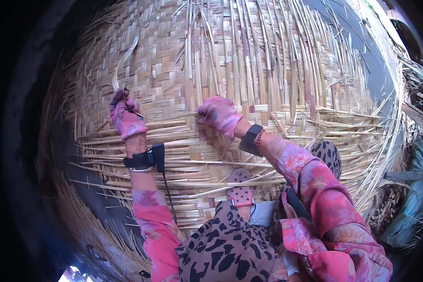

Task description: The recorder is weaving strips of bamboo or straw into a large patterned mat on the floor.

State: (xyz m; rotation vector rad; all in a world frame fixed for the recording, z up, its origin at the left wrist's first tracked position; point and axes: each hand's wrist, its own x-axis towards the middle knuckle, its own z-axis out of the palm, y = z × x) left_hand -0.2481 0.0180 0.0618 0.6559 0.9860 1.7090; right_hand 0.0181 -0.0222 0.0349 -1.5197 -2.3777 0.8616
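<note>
A large woven mat of split cane or bamboo strips (160,80) lies under both my hands. My left hand (126,115), in a pink patterned glove, is closed over the mat's left side. A thin, pale, curved strip (122,66) sticks up from its fingers. To the right, my right hand (219,114), gloved alike, is curled into a fist low over the weave. A narrow dark strip (167,116) runs between the two hands, its right end reaching the right fist. Its fingertips are hidden behind the glove.
Long loose strip ends (249,61) run away from me over the far half. Crosswise strips (188,162) stick out unevenly nearer my body. My clog-shod foot (240,185) stands on the mat. Sticks and a greenish sheet (411,202) lie at the right.
</note>
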